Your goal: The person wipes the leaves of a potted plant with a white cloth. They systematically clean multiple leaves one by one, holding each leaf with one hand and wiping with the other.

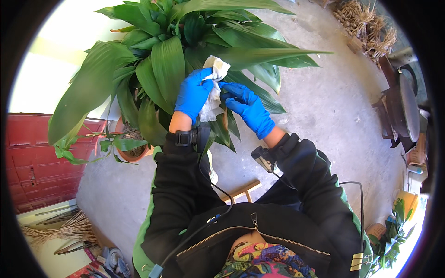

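Note:
A crumpled white tissue or wipe (210, 106) is gripped in my left hand (194, 92), which wears a blue disposable glove. Part of it sticks out above the thumb and part hangs below the palm. Close by on the right, my right hand (248, 106), gloved the same way, has its fingers bent and its fingertips at the wipe's edge; whether they pinch it I cannot tell. Both hands are in front of a large potted plant with broad green leaves (168, 66). One long leaf (264, 57) stretches right just beyond the wipe.
A smaller plant stands in a terracotta pot (134, 158) at left, near a red panelled door (45, 160). Wooden slats (245, 191) show by my legs. At right are dark furniture (399, 107) and dried roots (365, 27). A bundle of thin sticks (66, 229) lies lower left.

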Available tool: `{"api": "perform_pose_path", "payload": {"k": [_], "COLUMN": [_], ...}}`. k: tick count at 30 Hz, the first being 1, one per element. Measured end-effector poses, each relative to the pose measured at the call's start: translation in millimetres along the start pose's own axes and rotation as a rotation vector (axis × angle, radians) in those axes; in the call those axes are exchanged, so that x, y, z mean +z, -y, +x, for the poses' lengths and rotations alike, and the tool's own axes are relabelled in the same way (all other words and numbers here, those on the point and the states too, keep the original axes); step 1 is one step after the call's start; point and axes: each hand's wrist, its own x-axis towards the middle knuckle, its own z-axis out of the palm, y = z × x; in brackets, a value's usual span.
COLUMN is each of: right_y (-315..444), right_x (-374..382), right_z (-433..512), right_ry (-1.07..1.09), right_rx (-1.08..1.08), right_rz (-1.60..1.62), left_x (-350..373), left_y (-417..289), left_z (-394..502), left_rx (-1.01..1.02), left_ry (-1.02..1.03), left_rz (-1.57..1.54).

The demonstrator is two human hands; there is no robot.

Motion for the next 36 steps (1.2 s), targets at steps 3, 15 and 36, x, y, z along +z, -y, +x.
{"api": "perform_pose_path", "payload": {"k": [3, 15, 36], "right_y": [-2, 23, 71], "right_x": [0, -7, -20], "right_z": [0, 5, 65], "right_ry": [0.021, -0.012, -0.189], "right_rx": [0.017, -0.033, -0.225], "right_rz": [0.004, 0.090, 0.400], "left_x": [-8, -10, 28], "left_y": [4, -16, -33], "left_z": [0, -18, -33], "left_rx": [-0.058, 0.049, 0.148], "left_ry": [0.018, -0.204, 0.450], "left_rz": [0.003, -0.312, 0.219]}}
